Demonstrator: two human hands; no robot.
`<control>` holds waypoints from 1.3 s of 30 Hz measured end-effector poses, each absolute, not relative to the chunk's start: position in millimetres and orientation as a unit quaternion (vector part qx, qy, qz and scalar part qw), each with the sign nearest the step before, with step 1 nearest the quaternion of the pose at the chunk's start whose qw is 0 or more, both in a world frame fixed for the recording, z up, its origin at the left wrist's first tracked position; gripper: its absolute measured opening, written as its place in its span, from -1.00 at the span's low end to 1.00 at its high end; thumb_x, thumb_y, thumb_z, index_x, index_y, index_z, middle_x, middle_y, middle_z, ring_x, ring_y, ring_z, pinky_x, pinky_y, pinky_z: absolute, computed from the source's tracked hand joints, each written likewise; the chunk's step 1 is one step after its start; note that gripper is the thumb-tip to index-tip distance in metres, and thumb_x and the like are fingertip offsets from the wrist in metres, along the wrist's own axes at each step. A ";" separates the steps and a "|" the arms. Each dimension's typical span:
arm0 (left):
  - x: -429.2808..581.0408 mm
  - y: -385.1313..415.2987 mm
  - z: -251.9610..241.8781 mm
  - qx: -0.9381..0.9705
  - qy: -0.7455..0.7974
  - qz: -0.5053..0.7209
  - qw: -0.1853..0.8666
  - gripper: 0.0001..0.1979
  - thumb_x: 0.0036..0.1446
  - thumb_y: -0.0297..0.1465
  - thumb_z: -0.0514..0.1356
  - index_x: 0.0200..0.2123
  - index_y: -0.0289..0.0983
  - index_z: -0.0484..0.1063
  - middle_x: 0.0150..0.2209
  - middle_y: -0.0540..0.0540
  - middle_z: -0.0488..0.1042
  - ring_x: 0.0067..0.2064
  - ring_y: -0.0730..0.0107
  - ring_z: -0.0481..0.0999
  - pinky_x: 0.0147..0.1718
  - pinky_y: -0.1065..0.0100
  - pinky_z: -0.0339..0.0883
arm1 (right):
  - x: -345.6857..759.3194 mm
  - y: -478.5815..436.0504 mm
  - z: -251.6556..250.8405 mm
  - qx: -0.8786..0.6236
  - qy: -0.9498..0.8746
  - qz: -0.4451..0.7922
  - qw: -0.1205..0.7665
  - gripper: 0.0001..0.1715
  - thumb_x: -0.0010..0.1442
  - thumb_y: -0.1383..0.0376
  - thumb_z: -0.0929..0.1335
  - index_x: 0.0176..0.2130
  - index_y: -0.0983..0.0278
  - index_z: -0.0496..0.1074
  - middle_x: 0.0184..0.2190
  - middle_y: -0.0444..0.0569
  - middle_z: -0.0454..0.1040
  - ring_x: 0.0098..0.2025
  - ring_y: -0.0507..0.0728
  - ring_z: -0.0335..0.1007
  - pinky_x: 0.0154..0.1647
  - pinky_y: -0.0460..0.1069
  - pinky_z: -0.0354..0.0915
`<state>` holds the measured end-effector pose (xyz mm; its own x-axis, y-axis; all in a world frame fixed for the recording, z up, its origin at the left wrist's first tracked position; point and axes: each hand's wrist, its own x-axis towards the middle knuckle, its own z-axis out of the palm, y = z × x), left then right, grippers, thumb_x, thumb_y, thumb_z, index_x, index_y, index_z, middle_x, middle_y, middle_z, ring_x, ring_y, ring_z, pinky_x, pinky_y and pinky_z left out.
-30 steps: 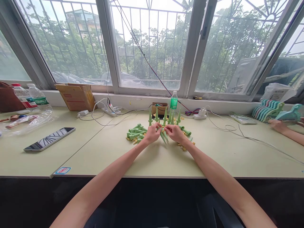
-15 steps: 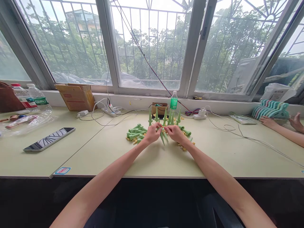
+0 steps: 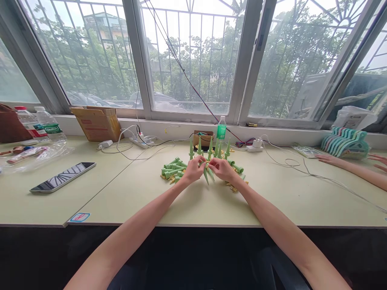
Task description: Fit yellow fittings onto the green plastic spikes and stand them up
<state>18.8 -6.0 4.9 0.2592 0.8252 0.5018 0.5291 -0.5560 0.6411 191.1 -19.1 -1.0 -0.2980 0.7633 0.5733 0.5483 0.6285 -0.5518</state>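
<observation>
Together, the left hand (image 3: 195, 167) and right hand (image 3: 221, 168) pinch a pale-green, pointed plastic piece (image 3: 206, 177) above the pale-yellow counter (image 3: 187, 207).

Both grips are narrow, fingertips pressing from either side, probably to steady so slim a part; its tip juts below them. Pale-green plastic tubes (image 3: 173, 167) heaped at the left and small yellow plastic pieces (image 3: 234, 188) at the right lie presumably for easy reach, while upright pale-green plastic spires (image 3: 227, 150) stand behind, likely to leave the hands room.

The left forearm (image 3: 136, 225) slants up from the lower left of the frame, the right forearm (image 3: 278, 225) from the lower right; left hand (image 3: 195, 167) and right hand (image 3: 222, 168) nearly meet at centre, fingers bent inward; fingertip closure is too small to tell.
</observation>
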 end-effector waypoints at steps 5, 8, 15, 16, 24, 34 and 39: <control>19.1 -5.6 2.3 0.777 0.429 0.420 0.187 -0.84 0.14 -0.33 0.08 -0.29 -0.26 0.39 -0.35 -0.02 0.44 -0.57 0.56 0.25 -0.49 0.42 0.21 | 189.3 -19.9 -0.7 -0.436 -0.791 0.107 0.416 -0.65 0.22 0.16 0.25 -0.52 0.29 0.28 -0.60 -0.13 0.30 -0.54 0.00 0.08 -0.49 -0.08 0.04; 19.7 -6.1 1.5 0.782 0.421 0.418 0.187 -0.85 0.14 -0.32 0.07 -0.30 -0.25 0.39 -0.37 -0.01 0.43 -0.56 0.55 0.26 -0.49 0.41 0.21 | 190.0 -18.4 -1.8 -0.444 -0.794 0.100 0.404 -0.54 0.26 0.14 0.21 -0.59 0.28 0.18 -0.65 -0.16 0.21 -0.56 -0.02 -0.01 -0.52 -0.08 -0.03; 20.1 -6.1 3.7 0.774 0.434 0.425 0.179 -0.85 0.14 -0.33 0.08 -0.30 -0.26 0.40 -0.39 -0.01 0.44 -0.57 0.54 0.25 -0.47 0.40 0.19 | 191.1 -15.8 -4.3 -0.452 -0.785 0.119 0.406 -0.55 0.28 0.07 0.19 -0.51 0.29 0.29 -0.64 -0.14 0.29 -0.56 0.00 0.11 -0.49 -0.08 0.04; 19.7 -5.9 4.1 0.771 0.438 0.429 0.175 -0.85 0.14 -0.34 0.09 -0.30 -0.26 0.40 -0.39 -0.02 0.45 -0.57 0.54 0.25 -0.47 0.40 0.19 | 191.0 -16.1 -4.0 -0.448 -0.785 0.122 0.410 -0.60 0.26 0.07 0.22 -0.46 0.28 0.33 -0.61 -0.14 0.32 -0.55 0.01 0.15 -0.48 -0.08 0.06; 18.3 -6.6 5.5 0.769 0.437 0.436 0.167 -0.87 0.12 -0.37 0.10 -0.31 -0.27 0.41 -0.39 -0.03 0.47 -0.56 0.54 0.25 -0.48 0.41 0.19 | 190.5 -16.8 -3.6 -0.425 -0.793 0.121 0.419 -0.76 0.22 0.20 0.26 -0.42 0.28 0.33 -0.54 -0.12 0.36 -0.51 0.01 0.16 -0.45 -0.08 0.09; 20.2 -7.1 5.9 0.768 0.424 0.440 0.190 -0.84 0.11 -0.33 0.09 -0.31 -0.26 0.41 -0.38 -0.02 0.44 -0.60 0.57 0.22 -0.52 0.41 0.18 | 191.4 -15.3 -5.4 -0.438 -0.793 0.129 0.404 -0.56 0.30 0.08 0.18 -0.48 0.29 0.32 -0.63 -0.14 0.32 -0.57 0.00 0.12 -0.47 -0.08 0.06; 18.4 -6.4 7.6 0.760 0.437 0.444 0.186 -0.84 0.11 -0.33 0.10 -0.32 -0.26 0.42 -0.38 -0.03 0.45 -0.58 0.56 0.21 -0.51 0.41 0.17 | 189.7 -17.3 -4.2 -0.409 -0.797 0.147 0.418 -0.76 0.24 0.16 0.25 -0.28 0.28 0.38 -0.52 -0.11 0.42 -0.51 0.02 0.23 -0.43 -0.08 0.13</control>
